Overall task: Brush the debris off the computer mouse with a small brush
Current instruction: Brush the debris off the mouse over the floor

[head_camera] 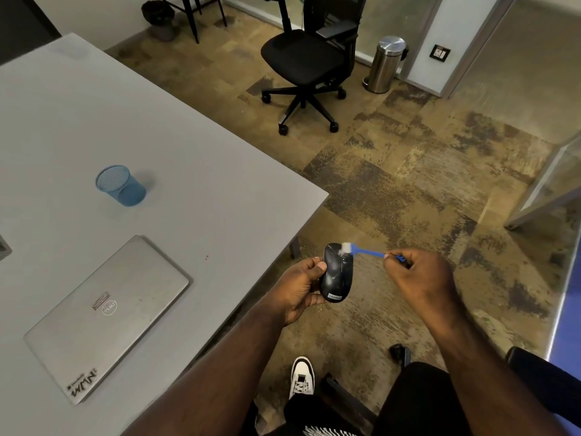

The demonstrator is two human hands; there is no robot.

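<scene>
On the grey table (188, 146), far left of the grip, a closed silver laptop (107, 316) marked "Dell" is seen, a blue mesh cup (121, 185) beyond it. The black computer mouse (337, 273), labelled "Lenovo", is gripped off the table's edge by the left hand (301, 291). Its front end is touched by the white bristles of the small blue brush (364, 250), whose handle is pinched by the right hand (421, 275).
</scene>
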